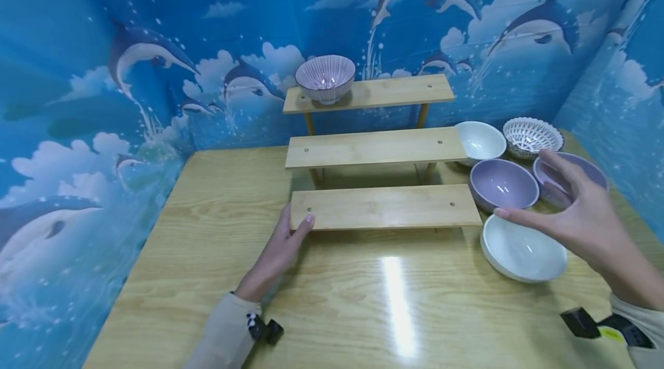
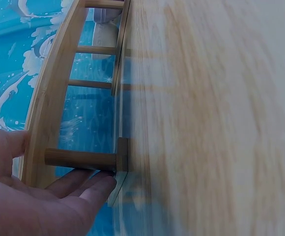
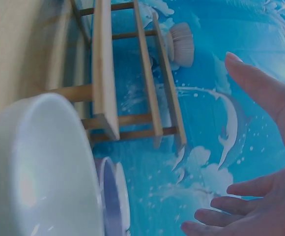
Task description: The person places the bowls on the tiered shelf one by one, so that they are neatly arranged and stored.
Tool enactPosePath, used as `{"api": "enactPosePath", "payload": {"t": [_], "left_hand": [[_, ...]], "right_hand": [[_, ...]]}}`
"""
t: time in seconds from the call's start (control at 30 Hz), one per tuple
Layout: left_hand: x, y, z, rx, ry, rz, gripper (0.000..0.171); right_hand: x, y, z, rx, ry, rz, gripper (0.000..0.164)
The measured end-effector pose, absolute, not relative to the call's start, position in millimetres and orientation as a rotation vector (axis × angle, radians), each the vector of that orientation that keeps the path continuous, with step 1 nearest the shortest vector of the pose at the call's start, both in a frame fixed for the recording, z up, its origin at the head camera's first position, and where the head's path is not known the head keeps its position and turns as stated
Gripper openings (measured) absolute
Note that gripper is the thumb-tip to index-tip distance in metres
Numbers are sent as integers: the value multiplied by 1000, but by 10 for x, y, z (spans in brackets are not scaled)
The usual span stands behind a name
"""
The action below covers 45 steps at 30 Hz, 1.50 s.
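A three-step wooden display shelf (image 1: 384, 207) stands on the table. At the left end of its lowest board, my left hand (image 1: 277, 248) grips the wood, thumb on top. In the left wrist view, the fingers (image 2: 91, 191) reach under the board beside a round leg (image 2: 81, 160). My right hand (image 1: 591, 219) hovers above the bowls on the right, thumb and fingers spread, holding nothing. Below it sits a wide white bowl (image 1: 524, 251). Two purple bowls (image 1: 504, 184) (image 1: 570, 168) are nearby, one partly hidden by the hand. A striped bowl (image 1: 325, 78) rests on the top board's left end.
Behind the purple bowls stand a pale bowl (image 1: 479, 141) and a white openwork bowl (image 1: 531, 135). The bowls crowd the shelf's right side. A blue dolphin-print backdrop (image 1: 249, 11) encloses the wooden table (image 1: 207, 253) at the back and sides.
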<state>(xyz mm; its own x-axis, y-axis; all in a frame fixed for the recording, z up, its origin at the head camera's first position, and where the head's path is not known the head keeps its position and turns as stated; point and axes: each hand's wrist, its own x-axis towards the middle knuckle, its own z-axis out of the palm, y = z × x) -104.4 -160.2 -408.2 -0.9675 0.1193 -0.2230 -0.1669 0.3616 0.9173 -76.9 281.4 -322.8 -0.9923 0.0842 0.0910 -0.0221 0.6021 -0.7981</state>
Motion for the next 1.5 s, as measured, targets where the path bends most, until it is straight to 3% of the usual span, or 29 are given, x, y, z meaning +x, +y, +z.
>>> {"api": "enactPosePath", "payload": {"t": [0.27, 0.63, 0.83, 1.5], "left_hand": [[-1051, -1592, -4079, -35, 2378, 1653, 80], [-1028, -1589, -4071, -43, 2368, 1656, 81], [-1024, -1596, -4083, -14, 2367, 1667, 80], [-1027, -1592, -4077, -5, 2378, 1661, 80]], "right_hand": [[-613, 2982, -3455, -148, -2788, 1333, 113], [-447, 3103, -3750, -6, -2746, 1324, 112], [-334, 3121, -3857, -65, -2763, 1330, 110], [-198, 3080, -4069, -182, -2849, 1276, 123]]}}
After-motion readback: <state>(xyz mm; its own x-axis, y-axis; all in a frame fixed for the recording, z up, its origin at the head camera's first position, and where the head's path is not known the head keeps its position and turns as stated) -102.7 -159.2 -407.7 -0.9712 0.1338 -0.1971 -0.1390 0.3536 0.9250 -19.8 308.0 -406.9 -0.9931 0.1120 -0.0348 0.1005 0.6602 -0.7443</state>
